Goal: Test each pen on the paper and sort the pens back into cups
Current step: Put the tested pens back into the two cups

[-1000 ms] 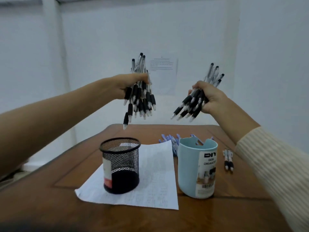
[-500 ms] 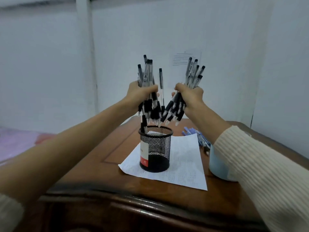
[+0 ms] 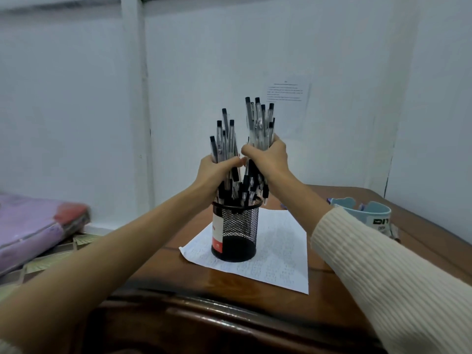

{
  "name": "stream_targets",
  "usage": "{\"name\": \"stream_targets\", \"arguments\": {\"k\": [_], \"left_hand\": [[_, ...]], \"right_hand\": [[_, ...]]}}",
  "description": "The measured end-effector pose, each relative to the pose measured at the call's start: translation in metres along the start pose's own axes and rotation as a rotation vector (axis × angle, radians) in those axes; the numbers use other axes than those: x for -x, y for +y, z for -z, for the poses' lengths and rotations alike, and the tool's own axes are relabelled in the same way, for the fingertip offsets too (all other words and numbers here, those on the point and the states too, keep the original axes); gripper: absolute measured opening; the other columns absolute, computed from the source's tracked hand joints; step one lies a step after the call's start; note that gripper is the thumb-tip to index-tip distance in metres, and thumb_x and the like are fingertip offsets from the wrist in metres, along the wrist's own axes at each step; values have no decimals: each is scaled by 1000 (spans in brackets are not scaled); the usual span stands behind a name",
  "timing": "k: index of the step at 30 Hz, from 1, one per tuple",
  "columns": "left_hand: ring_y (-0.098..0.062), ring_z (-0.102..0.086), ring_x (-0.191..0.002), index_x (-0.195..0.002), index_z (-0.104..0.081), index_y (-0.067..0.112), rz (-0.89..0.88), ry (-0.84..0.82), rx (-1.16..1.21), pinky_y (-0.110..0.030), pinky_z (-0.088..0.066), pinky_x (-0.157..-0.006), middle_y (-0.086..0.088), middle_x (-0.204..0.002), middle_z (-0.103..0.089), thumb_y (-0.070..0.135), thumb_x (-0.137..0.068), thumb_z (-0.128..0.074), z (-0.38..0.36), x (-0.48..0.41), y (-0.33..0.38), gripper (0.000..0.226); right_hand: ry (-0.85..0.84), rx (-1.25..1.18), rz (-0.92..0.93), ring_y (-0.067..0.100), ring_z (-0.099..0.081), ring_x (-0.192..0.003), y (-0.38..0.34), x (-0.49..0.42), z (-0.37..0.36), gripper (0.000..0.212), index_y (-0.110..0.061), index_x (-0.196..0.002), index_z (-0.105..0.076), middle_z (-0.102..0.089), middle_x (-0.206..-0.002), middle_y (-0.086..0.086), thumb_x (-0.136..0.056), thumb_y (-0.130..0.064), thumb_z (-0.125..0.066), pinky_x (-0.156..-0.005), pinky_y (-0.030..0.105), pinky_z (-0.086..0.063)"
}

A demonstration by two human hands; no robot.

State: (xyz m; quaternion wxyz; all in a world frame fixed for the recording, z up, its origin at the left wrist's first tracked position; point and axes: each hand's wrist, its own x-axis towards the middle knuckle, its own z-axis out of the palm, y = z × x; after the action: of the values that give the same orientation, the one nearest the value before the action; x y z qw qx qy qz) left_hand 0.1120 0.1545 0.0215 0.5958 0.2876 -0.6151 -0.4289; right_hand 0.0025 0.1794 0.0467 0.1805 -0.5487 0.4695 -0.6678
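The wooden desk [image 3: 229,315] is carrying everything. Nearest on it the sheet of paper [image 3: 281,264] is lying flat under the black mesh cup [image 3: 236,233], which is standing upright on the sheet's left part, probably so that scribbling space is lying open to the cup's right. Directly above the mesh cup both hands are meeting. The left hand [image 3: 217,172] is gripping one bundle of black-capped pens [image 3: 224,134] with its fingers [image 3: 229,162] curled tight round the barrels. The right hand [image 3: 268,159], touching it and a little higher above the cup, is wrapping its fingers [image 3: 277,141] round a second bundle [image 3: 260,118]. Both bundles are being held upright, tips down, with the lowest tips dipping inside the cup's rim. Gathering them into one narrow column is likely meant to let them drop into the mouth without spilling over the rim. Both grips are looking firm, so I judge the release is not yet made. To the right of the mesh cup and slightly farther off, the pale blue organiser cup [image 3: 367,215] is standing well apart. Beyond the mesh cup, a printed notice [image 3: 286,92] is hanging on the white wall.
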Motion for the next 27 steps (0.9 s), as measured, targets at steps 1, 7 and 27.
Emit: {"name": "stream_targets", "arguments": {"k": [1,7,27], "left_hand": [[-15,-61,-66,-76,-61,10,6,-12,1,-27,-52,-66,-2,-69,-63,4,-80,-65,1,0,-2,8],[-12,-65,-68,-87,-61,7,4,18,37,-25,-54,-62,1,-73,-66,-4,-80,-60,-1,1,-3,13],[-17,-64,-75,-112,-56,11,57,46,143,-37,-54,-77,-6,-98,-64,57,-94,-26,-5,2,6,57]], "right_hand": [[-5,2,2,23,-62,-85,1,0,-1,31,-11,-100,-53,-61,-85,3,-72,-7,-67,-82,37,-54],[-13,24,41,22,-62,-81,-3,-1,-2,28,-13,-96,-51,-59,-80,0,-74,-7,-66,-73,31,-53],[-58,-273,-122,18,-64,-64,20,1,-7,23,-14,-89,-54,-61,-75,4,-74,-5,-69,-68,33,-55]]}}
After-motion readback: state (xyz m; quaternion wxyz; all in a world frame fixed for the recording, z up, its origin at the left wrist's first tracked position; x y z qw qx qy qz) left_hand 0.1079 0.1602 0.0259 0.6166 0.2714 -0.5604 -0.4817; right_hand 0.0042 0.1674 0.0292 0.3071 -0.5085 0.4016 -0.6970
